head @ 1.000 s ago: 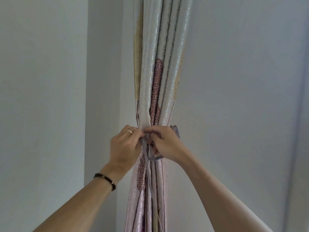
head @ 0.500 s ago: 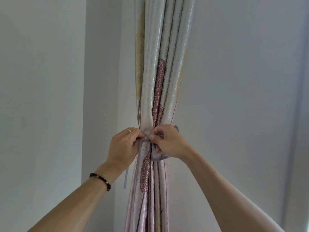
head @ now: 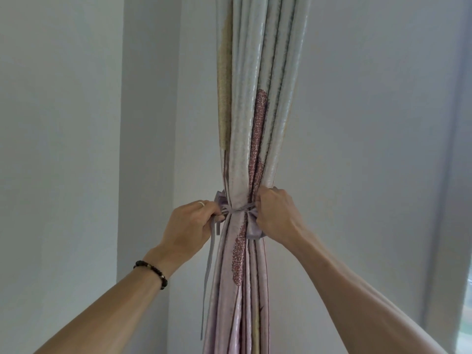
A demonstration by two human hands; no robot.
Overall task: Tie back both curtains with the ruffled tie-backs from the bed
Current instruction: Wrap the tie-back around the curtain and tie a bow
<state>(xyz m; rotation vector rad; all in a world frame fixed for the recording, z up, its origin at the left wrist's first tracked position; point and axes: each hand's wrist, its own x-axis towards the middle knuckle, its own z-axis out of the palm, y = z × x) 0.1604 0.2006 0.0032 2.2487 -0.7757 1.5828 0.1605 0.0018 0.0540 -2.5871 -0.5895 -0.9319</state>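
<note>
Bare wall [head: 63, 149] across the left of the frame. Left of centre, left hand [head: 187, 227], beaded bracelet [head: 151, 271] at the wrist, grip curled tight on a ribbon end of the tie-back [head: 236, 210]. At centre, curtain [head: 255, 98] gathered, tie-back knotted round it. Right of centre, right hand [head: 277, 215], grip pinching the tie-back's other end against the curtain.

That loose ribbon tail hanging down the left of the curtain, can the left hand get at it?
Probably yes: the ribbon tail hangs free from the left hand beside the curtain, nothing covering it.
</note>
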